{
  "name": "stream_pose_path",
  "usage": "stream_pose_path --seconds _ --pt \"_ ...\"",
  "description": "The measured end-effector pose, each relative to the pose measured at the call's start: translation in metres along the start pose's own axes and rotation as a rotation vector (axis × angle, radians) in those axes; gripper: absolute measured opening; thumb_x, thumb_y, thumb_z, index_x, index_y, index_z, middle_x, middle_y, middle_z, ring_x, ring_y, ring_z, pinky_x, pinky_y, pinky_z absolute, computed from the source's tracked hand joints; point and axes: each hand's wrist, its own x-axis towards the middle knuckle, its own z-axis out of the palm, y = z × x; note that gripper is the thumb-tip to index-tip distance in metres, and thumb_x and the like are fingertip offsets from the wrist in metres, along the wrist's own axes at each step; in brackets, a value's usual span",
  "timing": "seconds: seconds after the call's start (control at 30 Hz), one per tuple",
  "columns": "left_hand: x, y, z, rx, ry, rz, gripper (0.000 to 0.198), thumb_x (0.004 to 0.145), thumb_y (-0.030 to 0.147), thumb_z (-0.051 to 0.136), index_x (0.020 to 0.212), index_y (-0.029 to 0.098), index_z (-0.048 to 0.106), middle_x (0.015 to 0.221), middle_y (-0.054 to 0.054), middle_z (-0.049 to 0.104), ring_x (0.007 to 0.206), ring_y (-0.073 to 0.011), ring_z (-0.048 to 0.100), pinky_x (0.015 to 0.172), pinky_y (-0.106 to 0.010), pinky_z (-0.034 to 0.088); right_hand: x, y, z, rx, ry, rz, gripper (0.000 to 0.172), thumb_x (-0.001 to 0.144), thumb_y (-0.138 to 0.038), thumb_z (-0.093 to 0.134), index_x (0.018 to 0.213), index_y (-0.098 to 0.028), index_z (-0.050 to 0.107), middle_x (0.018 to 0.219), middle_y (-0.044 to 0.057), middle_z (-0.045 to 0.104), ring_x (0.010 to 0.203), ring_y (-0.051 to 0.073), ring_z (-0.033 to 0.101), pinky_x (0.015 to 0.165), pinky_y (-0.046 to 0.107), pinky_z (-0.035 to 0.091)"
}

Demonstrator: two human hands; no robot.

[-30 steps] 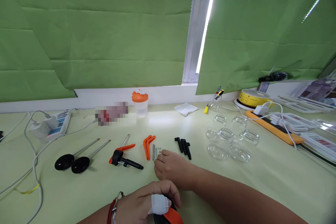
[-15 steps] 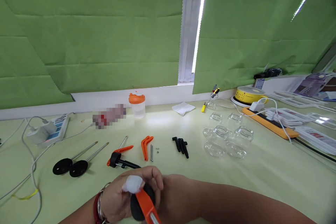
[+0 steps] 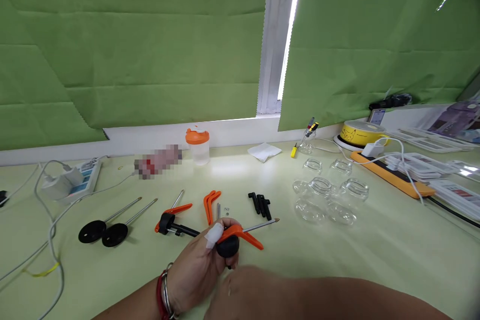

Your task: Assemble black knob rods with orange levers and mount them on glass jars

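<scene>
My left hand (image 3: 195, 272), with a bandaged thumb and a red bangle at the wrist, grips a black disc part (image 3: 227, 246) fitted with an orange lever (image 3: 240, 235) and a metal rod (image 3: 264, 224) pointing right. My right hand (image 3: 240, 290) sits just below and in front of that part, blurred, with its fingers hidden. On the table beyond lie two orange levers (image 3: 210, 205), metal bolts (image 3: 218, 209), tiny nuts (image 3: 227, 208), black handles (image 3: 260, 204) and a second assembled piece (image 3: 172, 221).
Two black discs on rods (image 3: 101, 232) lie at the left near a white power strip (image 3: 71, 182) and cables. Several glass jars (image 3: 326, 197) stand at the right, with an orange power strip (image 3: 390, 175) and a yellow tin (image 3: 360, 135). An orange-lidded cup (image 3: 198, 146) and a tissue (image 3: 264, 151) sit by the wall.
My right hand has drawn back from the bolts on the table to just under my left hand. My left hand has lifted the disc part forward, and its rod now points right.
</scene>
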Motion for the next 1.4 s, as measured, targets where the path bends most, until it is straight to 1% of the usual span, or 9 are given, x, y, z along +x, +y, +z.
stream_pose_path --seconds 0.1,0.13,0.2,0.27,0.4,0.67,1.0,1.3,1.4 --pt "0.000 -0.002 0.001 -0.015 -0.006 0.029 0.028 0.086 0.039 0.049 0.096 0.015 0.061 0.080 -0.004 0.057 0.070 -0.0143 0.052 0.069 -0.030 0.040 0.008 -0.007 -0.038 0.018 0.204 0.145 0.018 0.077 -0.012 0.047 0.082 -0.022 0.060 0.084 0.003 0.067 0.079 0.014 0.062 0.075 0.027 0.049" --pt "0.001 -0.003 0.001 -0.003 -0.010 0.068 0.028 0.086 0.039 0.049 0.094 0.015 0.062 0.077 -0.004 0.056 0.068 -0.0141 0.051 0.068 -0.029 0.039 0.011 -0.006 -0.047 0.080 0.391 0.246 0.016 0.076 -0.011 0.048 0.081 -0.021 0.060 0.083 0.003 0.066 0.078 0.014 0.062 0.075 0.028 0.049" --pt "0.002 -0.005 0.000 0.031 -0.010 0.115 0.029 0.086 0.039 0.048 0.093 0.015 0.063 0.070 -0.003 0.054 0.063 -0.0140 0.048 0.063 -0.029 0.038 0.014 0.000 -0.058 0.196 0.622 0.396 0.012 0.075 -0.011 0.052 0.077 -0.020 0.060 0.080 0.003 0.064 0.075 0.014 0.061 0.072 0.028 0.051" --pt "0.002 -0.006 0.000 0.047 -0.006 0.108 0.030 0.086 0.040 0.048 0.095 0.015 0.063 0.069 -0.003 0.053 0.063 -0.0146 0.047 0.063 -0.030 0.037 0.016 0.009 -0.059 0.332 0.698 0.513 0.008 0.075 -0.013 0.055 0.074 -0.019 0.060 0.077 0.002 0.063 0.072 0.014 0.060 0.069 0.028 0.052" --pt "0.001 -0.008 0.002 0.053 -0.027 0.101 0.030 0.085 0.041 0.049 0.091 0.015 0.063 0.068 -0.003 0.051 0.064 -0.0153 0.046 0.063 -0.030 0.036 0.017 0.016 -0.053 0.544 0.653 0.602 0.005 0.075 -0.016 0.056 0.076 -0.018 0.061 0.075 0.001 0.062 0.070 0.014 0.062 0.068 0.029 0.054" --pt "0.002 -0.010 0.001 0.065 -0.058 0.091 0.032 0.087 0.040 0.047 0.080 0.013 0.063 0.067 -0.004 0.050 0.064 -0.0152 0.045 0.063 -0.031 0.036 0.019 0.010 -0.058 0.636 0.624 0.636 0.004 0.073 -0.020 0.059 0.076 -0.018 0.061 0.076 0.000 0.060 0.070 0.013 0.062 0.067 0.029 0.056" --pt "0.002 -0.011 0.001 0.080 -0.064 0.070 0.024 0.084 0.035 0.053 0.079 0.013 0.062 0.065 -0.003 0.050 0.063 -0.0151 0.045 0.063 -0.031 0.036 0.017 0.014 -0.059 0.588 0.582 0.688 0.006 0.072 -0.020 0.060 0.078 -0.018 0.059 0.071 -0.001 0.059 0.066 0.012 0.060 0.062 0.025 0.053" --pt "0.003 -0.015 -0.004 0.039 -0.063 0.070 0.032 0.083 0.041 0.052 0.073 0.013 0.062 0.069 -0.005 0.053 0.065 -0.0153 0.046 0.062 -0.031 0.037 0.014 0.012 -0.046 0.444 0.357 0.716 0.007 0.074 -0.021 0.056 0.072 -0.019 0.061 0.062 -0.002 0.058 0.055 0.010 0.054 0.053 0.021 0.047" --pt "0.004 -0.015 -0.006 0.024 -0.052 0.064 0.031 0.083 0.041 0.053 0.071 0.013 0.061 0.066 -0.004 0.053 0.063 -0.0148 0.047 0.062 -0.031 0.037 0.011 0.015 -0.045 0.354 0.309 0.659 0.011 0.074 -0.016 0.053 0.074 -0.019 0.063 0.072 0.000 0.061 0.060 0.010 0.057 0.056 0.022 0.048"
